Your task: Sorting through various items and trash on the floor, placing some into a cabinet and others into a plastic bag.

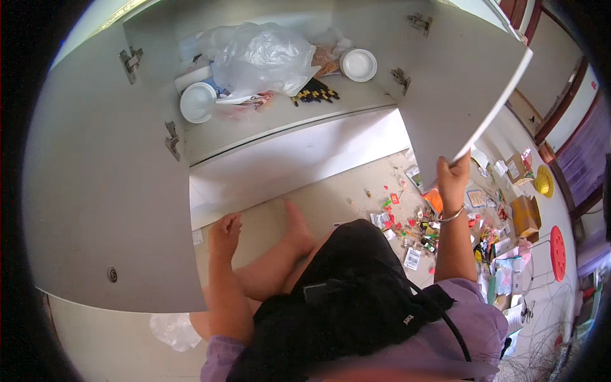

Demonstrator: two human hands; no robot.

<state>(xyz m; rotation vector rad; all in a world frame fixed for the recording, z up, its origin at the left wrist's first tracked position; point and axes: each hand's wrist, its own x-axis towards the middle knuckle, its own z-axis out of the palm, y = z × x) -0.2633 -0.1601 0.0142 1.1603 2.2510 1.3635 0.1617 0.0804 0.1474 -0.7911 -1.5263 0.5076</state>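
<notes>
My right hand (453, 184) grips the lower corner of the right cabinet door (458, 81), which stands swung out. A bracelet circles that wrist. Beside the left cabinet door (110, 191), also swung out, my left hand (225, 236) hangs with its fingers curled in and nothing visible in them. Inside the low cabinet, on its shelf (286, 122), lies a bulging clear plastic bag (262, 57). White bowls sit at either side, one on the left (198, 102) and one on the right (358, 65). A bundle of black sticks with yellow bands (316, 91) lies in front of the bag.
Scattered litter and small wrappers (415, 224) cover the floor to the right. Beyond are an open cardboard box (526, 217), a red-topped stool (557, 253), a yellow hat (543, 181) and stacked papers (514, 317). A clear plastic bag (175, 330) lies below the left door.
</notes>
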